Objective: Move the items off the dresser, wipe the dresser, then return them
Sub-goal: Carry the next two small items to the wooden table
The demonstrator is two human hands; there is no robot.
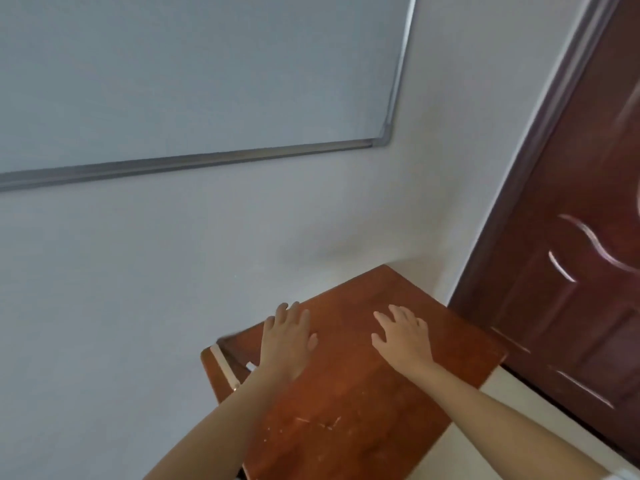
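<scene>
The desk (346, 393), the reddish-brown wooden piece that serves as the task's dresser, stands in the lower centre of the view. It sits against the pale wall (138, 271), in the corner just beside the dark door (571, 271).

- **Top surface:** no items show on the visible part. Pale scuff marks (318, 424) lie near its front edge.
- **Left edge:** a white strip (225, 367) runs along it, with a small white object (251, 367) just beside the left wrist. Neither can be identified.
- **Left hand (287, 332):** palm down over the far left part of the top, fingers straight and slightly spread, holding nothing.
- **Right hand (401, 336):** palm down over the far right part, fingers spread wide, holding nothing.
- **Contact:** it cannot be told whether the palms rest on the wood or hover just above it.
- **Wiping tool:** no cloth is in view.

**Progress (judgement):** the removal step appears complete, since the top carries nothing. Whether the wipe is done cannot be told, because the surface shows no streaks or damp patches. The return step is not yet done, and the items themselves are out of view.

A framed whiteboard (207, 81) hangs on the wall above.
</scene>
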